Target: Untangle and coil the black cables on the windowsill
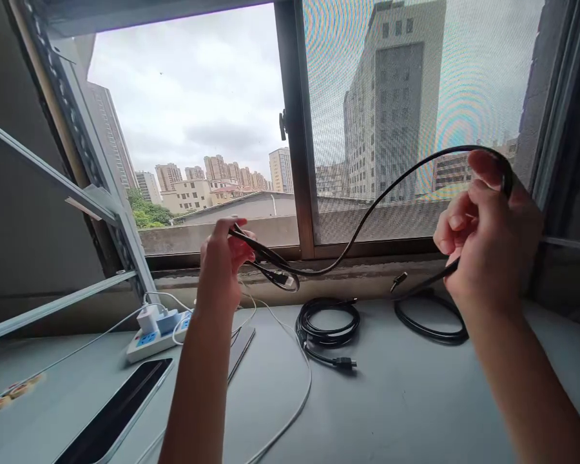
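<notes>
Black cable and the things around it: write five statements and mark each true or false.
1. The left hand and right hand both hold the black cable. True.
2. The black cable runs dead straight between them. False: it bends, arching up toward the right hand.
3. A coil lies on the desk. True.
4. The phone lies right of that coil. False: it lies left.
5. The power strip has nothing plugged in. False: a white charger sits in it.
</notes>
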### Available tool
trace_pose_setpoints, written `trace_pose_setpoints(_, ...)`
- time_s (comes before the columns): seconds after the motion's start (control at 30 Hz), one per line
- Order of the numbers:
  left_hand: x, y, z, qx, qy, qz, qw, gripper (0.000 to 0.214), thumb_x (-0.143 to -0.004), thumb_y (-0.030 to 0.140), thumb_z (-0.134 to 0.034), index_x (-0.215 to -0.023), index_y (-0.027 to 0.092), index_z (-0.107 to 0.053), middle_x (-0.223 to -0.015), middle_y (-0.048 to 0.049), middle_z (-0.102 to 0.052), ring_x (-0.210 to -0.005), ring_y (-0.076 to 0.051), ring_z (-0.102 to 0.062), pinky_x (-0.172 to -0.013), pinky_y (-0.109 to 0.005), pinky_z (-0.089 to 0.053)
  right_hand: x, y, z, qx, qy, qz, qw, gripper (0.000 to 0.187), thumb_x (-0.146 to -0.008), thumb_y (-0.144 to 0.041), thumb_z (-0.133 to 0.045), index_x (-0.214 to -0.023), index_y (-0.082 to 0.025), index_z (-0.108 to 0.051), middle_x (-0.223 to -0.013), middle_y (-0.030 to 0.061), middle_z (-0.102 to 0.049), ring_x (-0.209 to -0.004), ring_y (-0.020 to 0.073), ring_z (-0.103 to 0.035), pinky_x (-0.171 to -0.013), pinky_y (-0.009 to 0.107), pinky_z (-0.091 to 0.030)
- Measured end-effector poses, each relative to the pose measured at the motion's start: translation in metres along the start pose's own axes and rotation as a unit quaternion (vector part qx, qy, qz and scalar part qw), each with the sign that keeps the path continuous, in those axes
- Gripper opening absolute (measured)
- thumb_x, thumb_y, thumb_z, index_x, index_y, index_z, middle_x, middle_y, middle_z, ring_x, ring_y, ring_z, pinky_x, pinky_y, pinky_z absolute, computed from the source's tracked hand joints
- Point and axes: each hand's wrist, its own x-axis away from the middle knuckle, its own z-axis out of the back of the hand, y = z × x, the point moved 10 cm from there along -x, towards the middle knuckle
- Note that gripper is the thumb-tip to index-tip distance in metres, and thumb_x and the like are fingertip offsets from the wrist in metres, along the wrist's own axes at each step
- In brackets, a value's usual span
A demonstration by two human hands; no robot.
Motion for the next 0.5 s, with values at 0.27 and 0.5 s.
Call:
trace_pose_setpoints(0.27, -0.009, -0.021, -0.002, -0.346, -0.046, -0.023, 0.937, 0.045, -0.08, 0.059, -0.044, -0.085, 0.018, -0.062, -0.082, -0.0077, -0.063, -0.078, -0.021, -0.058, -0.067, -0.029, -0.044, 0.002, -0.011, 0.007, 0.053, 0.028, 0.035, 0.998, 0.027, -0.072, -0.015, -0.054, -0.093, -0.019, -0.071, -0.038, -0.0107, -0.033, -0.028, 0.0042, -0.025, -0.027, 0.02, -0.017)
trace_pose_setpoints(0.5, -0.008, -0.027, -0.003, -0.529, -0.05, -0.046, 0.846, 0.059, -0.08, 0.067, -0.033, -0.081, 0.014, -0.058, -0.092, -0.0186, -0.062, -0.103, -0.035, -0.054, -0.089, -0.042, -0.039, 0.001, -0.017, 0.012, 0.064, 0.037, 0.018, 0.997, 0.026, -0.069, -0.017, -0.058, -0.09, -0.022, -0.073, -0.038, -0.0094, -0.035, -0.029, 0.0048, -0.027, -0.028, 0.022, -0.016)
